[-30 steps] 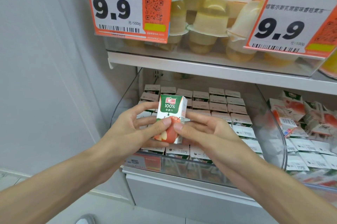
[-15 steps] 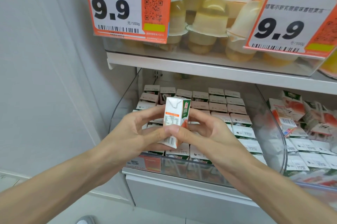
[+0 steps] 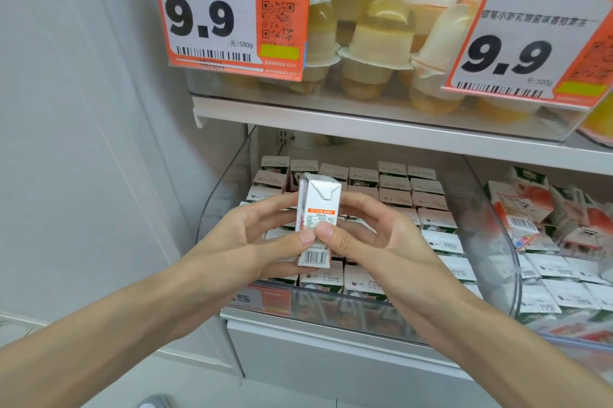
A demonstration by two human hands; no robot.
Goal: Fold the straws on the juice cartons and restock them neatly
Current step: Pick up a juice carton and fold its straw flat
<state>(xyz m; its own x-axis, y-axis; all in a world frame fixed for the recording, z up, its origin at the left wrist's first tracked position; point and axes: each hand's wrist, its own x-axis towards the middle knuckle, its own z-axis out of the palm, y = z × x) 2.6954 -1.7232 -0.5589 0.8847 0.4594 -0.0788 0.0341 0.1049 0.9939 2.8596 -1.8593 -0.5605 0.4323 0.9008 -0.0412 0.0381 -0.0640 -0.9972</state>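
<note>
White barcode side of carton (image 3: 320,201) now faces forward.

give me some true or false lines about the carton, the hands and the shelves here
1. The left hand and right hand both hold the juice carton. True.
2. The carton's barcode side faces the camera. True.
3. The carton lies flat in the clear bin. False: it is held upright in the hands.
4. The price tag reads 5.5. False: it reads 9.9.
5. Jelly cups sit on the shelf above the bin. True.
</note>
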